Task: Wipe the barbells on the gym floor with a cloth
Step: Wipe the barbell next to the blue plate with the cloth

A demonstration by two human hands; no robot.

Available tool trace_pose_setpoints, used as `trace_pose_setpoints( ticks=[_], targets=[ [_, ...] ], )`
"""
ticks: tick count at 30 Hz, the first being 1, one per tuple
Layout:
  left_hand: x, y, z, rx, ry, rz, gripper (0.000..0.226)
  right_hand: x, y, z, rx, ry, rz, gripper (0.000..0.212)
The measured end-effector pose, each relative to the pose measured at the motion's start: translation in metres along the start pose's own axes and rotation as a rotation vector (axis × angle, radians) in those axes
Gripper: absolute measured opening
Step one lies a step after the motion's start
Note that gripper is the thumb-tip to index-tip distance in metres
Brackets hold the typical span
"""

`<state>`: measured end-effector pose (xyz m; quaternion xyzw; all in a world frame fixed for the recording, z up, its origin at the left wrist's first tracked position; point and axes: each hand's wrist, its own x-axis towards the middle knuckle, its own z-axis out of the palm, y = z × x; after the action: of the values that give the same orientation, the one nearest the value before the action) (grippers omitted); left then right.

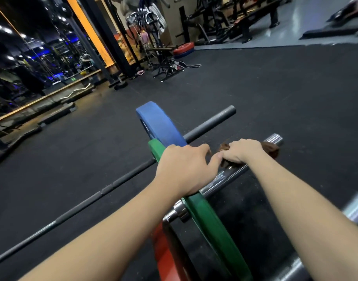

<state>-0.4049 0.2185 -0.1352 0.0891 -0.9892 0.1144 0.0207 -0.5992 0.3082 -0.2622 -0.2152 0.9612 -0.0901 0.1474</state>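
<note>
Black gym floor [275, 88] carries the chrome barbell [224, 178]; your right hand [243, 152] wraps its fingers round the brown cloth [272, 149] on it, while your left hand [184, 169] grips the green plate [210, 222].

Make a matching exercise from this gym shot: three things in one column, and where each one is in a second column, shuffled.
Things:
1. blue plate
2. green plate
3. brown cloth

Places:
A. wrapped on the chrome barbell sleeve, gripped by the right hand
B. on the dark barbell, farther away
C. under the left hand, which holds its rim

Pairs: 1-B, 2-C, 3-A
</note>
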Motion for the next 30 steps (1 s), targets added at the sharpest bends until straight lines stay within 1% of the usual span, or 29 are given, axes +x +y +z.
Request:
trace_pose_setpoints(
  ticks=[3, 7, 9, 10, 12, 14, 17, 19, 22, 24, 26, 30],
  targets=[
    [-0.006, 0.005, -0.003, -0.015, -0.01, -0.005, 0.051, -0.005, -0.019, 0.003, -0.067, -0.077, -0.057, 0.076],
    [-0.013, 0.011, -0.004, -0.026, -0.003, -0.007, 0.049, -0.013, -0.036, 0.01, -0.069, -0.147, -0.126, 0.057],
    [-0.016, 0.012, -0.003, -0.023, -0.001, -0.009, 0.051, -0.017, -0.037, 0.014, -0.016, -0.173, -0.159, 0.053],
    [-0.016, 0.012, -0.003, -0.021, -0.003, -0.011, 0.051, -0.016, -0.036, 0.014, 0.017, -0.185, -0.17, 0.055],
    [-0.016, 0.013, -0.004, -0.005, -0.007, -0.001, 0.05, -0.012, -0.027, 0.012, 0.076, -0.197, -0.184, 0.065],
    [-0.016, 0.013, -0.005, 0.003, -0.006, 0.0, 0.05, -0.006, -0.009, 0.008, 0.12, -0.107, -0.116, 0.077],
    [-0.015, 0.01, -0.005, -0.008, -0.003, -0.025, 0.051, 0.014, 0.034, 0.003, 0.058, 0.091, 0.041, 0.076],
    [-0.014, 0.01, -0.004, -0.023, -0.001, -0.024, 0.052, 0.024, 0.058, 0.0, 0.048, 0.115, 0.121, 0.074],
    [-0.013, 0.01, -0.004, -0.027, 0.001, -0.028, 0.052, 0.025, 0.06, 0.003, 0.026, 0.149, 0.168, 0.073],
    [-0.013, 0.01, -0.004, -0.029, -0.003, -0.033, 0.053, 0.018, 0.051, 0.006, -0.038, 0.189, 0.165, 0.072],
    [-0.013, 0.009, -0.004, -0.038, 0.009, -0.033, 0.052, 0.006, 0.038, 0.011, -0.059, 0.207, 0.111, 0.071],
    [-0.012, 0.009, -0.005, -0.046, 0.028, -0.033, 0.05, -0.016, -0.001, 0.032, 0.054, 0.21, -0.047, 0.061]
  ],
)
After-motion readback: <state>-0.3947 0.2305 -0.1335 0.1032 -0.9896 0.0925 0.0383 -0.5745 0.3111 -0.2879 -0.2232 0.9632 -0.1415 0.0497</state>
